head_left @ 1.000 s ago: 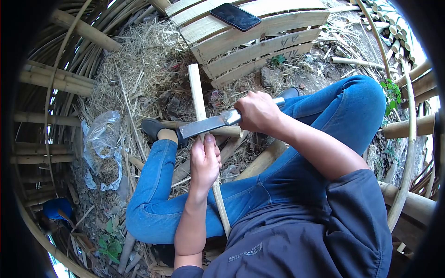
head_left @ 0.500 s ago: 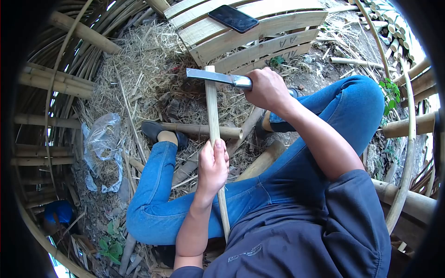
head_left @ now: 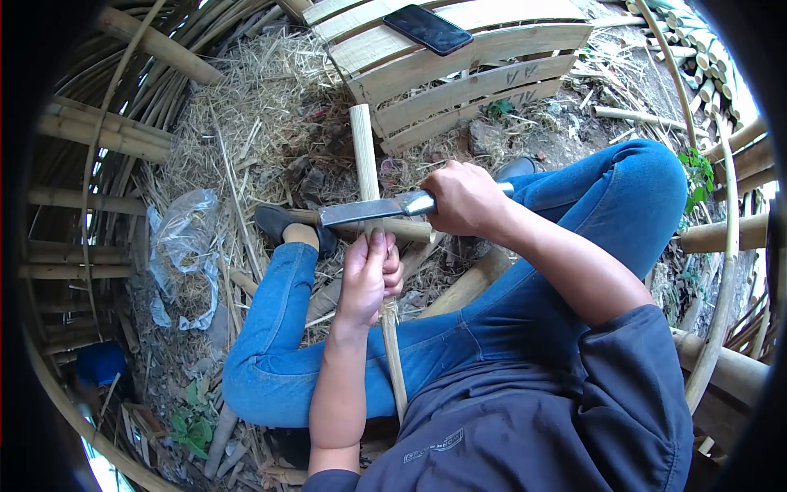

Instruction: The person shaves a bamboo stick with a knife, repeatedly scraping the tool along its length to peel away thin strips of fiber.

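My right hand (head_left: pixel 466 197) is closed round the handle of a long flat-bladed knife (head_left: pixel 361 211). Its blade lies across a pale bamboo strip (head_left: pixel 366 156), just above my left hand. The strip runs from near the crate down to my waist, over my left leg. My left hand (head_left: pixel 370 275) is closed round its middle, thumb pointing up toward the blade. Rough, frayed fibres show on the strip just below that hand.
A slatted wooden crate (head_left: pixel 484 70) with a phone (head_left: pixel 428 29) on top stands ahead. Cut bamboo (head_left: pixel 418 230) lies between my feet. At the left are straw and a plastic bag (head_left: pixel 187 238). Bamboo walls curve round both sides.
The knife and my right hand have come down the strip, from near its top to just above my left hand. My left hand has shifted slightly up the strip.
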